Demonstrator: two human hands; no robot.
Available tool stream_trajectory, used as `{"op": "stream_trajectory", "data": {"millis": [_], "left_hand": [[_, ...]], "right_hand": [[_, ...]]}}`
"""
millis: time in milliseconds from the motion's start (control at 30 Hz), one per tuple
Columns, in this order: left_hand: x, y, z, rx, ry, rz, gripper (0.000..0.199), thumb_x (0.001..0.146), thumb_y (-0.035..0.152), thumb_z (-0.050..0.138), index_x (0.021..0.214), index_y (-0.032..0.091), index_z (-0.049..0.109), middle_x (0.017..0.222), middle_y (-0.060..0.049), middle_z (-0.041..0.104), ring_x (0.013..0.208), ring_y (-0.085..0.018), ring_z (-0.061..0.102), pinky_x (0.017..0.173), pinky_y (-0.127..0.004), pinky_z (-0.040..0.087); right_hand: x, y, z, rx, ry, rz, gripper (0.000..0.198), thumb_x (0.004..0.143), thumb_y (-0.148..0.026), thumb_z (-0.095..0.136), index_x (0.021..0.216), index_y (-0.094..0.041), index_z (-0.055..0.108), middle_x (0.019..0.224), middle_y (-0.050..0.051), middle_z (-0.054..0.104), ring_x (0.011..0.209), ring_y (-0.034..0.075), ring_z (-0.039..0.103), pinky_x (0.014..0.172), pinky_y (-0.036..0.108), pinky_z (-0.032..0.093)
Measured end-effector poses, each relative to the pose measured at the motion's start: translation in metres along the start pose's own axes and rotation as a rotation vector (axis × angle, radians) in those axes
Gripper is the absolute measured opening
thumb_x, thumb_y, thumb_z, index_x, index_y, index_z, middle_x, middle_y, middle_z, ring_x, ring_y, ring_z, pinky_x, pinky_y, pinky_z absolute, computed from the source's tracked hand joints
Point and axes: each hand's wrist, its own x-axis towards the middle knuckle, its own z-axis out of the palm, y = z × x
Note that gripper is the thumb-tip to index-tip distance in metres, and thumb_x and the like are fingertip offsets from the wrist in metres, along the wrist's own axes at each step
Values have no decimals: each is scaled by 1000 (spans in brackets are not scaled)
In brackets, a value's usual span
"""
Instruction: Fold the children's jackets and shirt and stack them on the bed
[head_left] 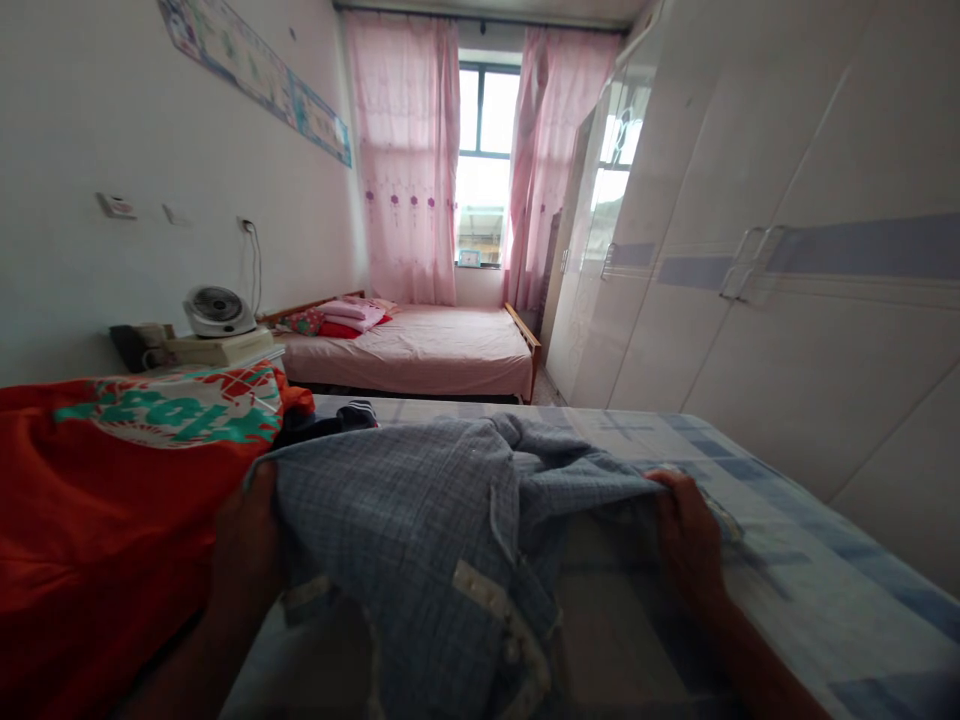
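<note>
A blue-grey checked garment (405, 500), which looks like a small shirt with pale trim and snaps, is stretched between my hands above the bed. My left hand (251, 545) grips its left edge, with the fingers partly behind the cloth. At the other side my right hand (686, 530) pinches a drawn-out corner. The lower part of the cloth hangs down in folds toward me. Close to my left hand lies a red garment (112, 500) with a green and white print. Dark clothing with white stripes (330, 422) shows just behind the checked cloth.
The near bed (795, 560) has a blue and white checked sheet. Beyond it stands a second bed (450, 345) with pink bedding and folded cloths (352, 315). A small fan (220, 312) sits on a bedside stand at left. White wardrobes (750, 200) line the right side.
</note>
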Motion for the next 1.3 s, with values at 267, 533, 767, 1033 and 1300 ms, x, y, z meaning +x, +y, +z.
{"op": "stream_trajectory", "data": {"millis": [267, 533, 767, 1033, 1300], "left_hand": [[-9, 64, -13, 268, 77, 335, 50, 85, 38, 38, 129, 14, 40, 130, -14, 50, 113, -29, 52, 95, -41, 43], [-33, 174, 93, 369, -448, 677, 63, 70, 45, 65, 120, 8, 53, 123, -23, 56, 119, -36, 48, 97, -46, 37], [16, 174, 64, 289, -284, 570, 28, 78, 19, 42, 101, 16, 58, 87, -7, 66, 85, -22, 62, 77, -32, 45], [14, 126, -26, -9, 57, 346, 28, 74, 27, 42, 96, 19, 58, 90, -1, 64, 85, -19, 59, 76, -27, 46], [-16, 25, -20, 512, -255, 298, 42, 79, 22, 31, 112, 14, 55, 116, -13, 60, 98, -25, 62, 83, -35, 48]], "right_hand": [[-11, -5, 7, -19, -323, -252, 35, 76, -17, 42, 109, -23, 51, 112, 8, 60, 106, 24, 55, 88, 40, 43], [7, -62, 23, -127, -546, -523, 52, 74, -18, 52, 126, -22, 48, 127, 9, 55, 121, 27, 45, 99, 44, 33], [41, -73, 25, -68, -322, -267, 43, 72, -6, 39, 106, -22, 58, 103, 5, 66, 88, 21, 60, 78, 32, 43], [73, -75, -75, 21, 206, 15, 41, 68, -15, 37, 102, -20, 59, 93, 7, 64, 87, 24, 59, 76, 36, 44], [10, 43, -100, -24, -514, 193, 44, 73, -40, 45, 108, -20, 62, 115, 12, 64, 109, 36, 56, 95, 47, 41]]}}
